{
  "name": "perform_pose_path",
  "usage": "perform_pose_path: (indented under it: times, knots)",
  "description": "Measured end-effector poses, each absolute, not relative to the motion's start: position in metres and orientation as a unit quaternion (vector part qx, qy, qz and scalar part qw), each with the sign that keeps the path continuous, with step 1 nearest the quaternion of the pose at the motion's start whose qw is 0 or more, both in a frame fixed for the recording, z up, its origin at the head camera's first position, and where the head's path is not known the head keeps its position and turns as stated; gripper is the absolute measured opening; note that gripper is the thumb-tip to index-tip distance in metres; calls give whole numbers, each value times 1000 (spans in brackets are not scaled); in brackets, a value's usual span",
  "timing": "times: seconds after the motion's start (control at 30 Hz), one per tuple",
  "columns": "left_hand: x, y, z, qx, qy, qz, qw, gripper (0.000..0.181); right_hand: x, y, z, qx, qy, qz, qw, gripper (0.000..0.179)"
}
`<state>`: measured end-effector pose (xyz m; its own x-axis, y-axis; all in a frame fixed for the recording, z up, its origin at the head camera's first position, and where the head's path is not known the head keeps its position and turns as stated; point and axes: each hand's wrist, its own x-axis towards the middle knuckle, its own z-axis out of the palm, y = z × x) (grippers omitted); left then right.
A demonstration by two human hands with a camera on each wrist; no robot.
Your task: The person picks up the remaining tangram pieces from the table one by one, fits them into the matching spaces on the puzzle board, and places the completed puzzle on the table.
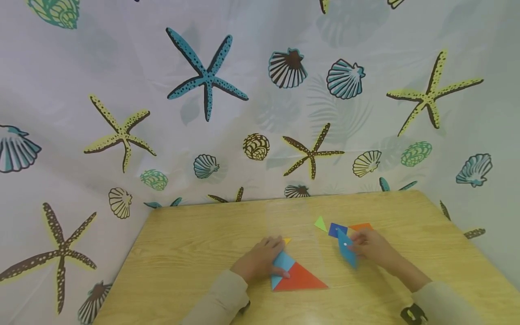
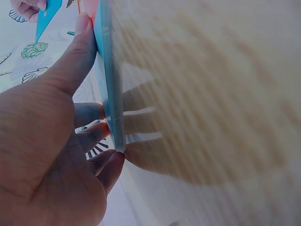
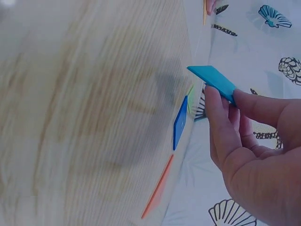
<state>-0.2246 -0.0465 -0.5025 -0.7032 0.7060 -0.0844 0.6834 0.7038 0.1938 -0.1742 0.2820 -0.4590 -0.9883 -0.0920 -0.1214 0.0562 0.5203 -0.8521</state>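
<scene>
My right hand (image 1: 375, 250) pinches a blue parallelogram tile (image 1: 346, 249) between thumb and fingers. In the right wrist view this tile (image 3: 214, 80) is tilted and raised off the table. My left hand (image 1: 262, 259) rests on a group of flat tiles, its thumb reaching over a large red triangle (image 1: 302, 279). Beside the red one lies a light blue tile (image 1: 284, 261), partly under the fingers. A yellow tip (image 1: 287, 241) shows past the fingertips. The left wrist view has the straight thumb and fingers along the edge of the light blue tile (image 2: 106, 61).
Near the right hand lie a green triangle (image 1: 320, 224), a dark blue square (image 1: 337, 229) and an orange tile (image 1: 360, 226), partly hidden by that hand. All are on a wooden table (image 1: 195, 253). A curtain (image 1: 243, 104) printed with starfish and shells hangs behind it.
</scene>
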Motion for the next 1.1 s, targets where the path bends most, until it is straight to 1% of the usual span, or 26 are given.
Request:
perform_pose_path:
  times: [0.4,0.7,1.1]
  knots:
    - [-225,-45,-498,373,921,74,82,92,-171,250,-469,-70,799,-585,119,31]
    - [-225,-44,-498,365,923,77,95,94,-171,235,-478,-64,782,-606,135,31]
    - [-224,-46,-501,368,923,75,89,93,-169,225,-484,-60,793,-590,141,29]
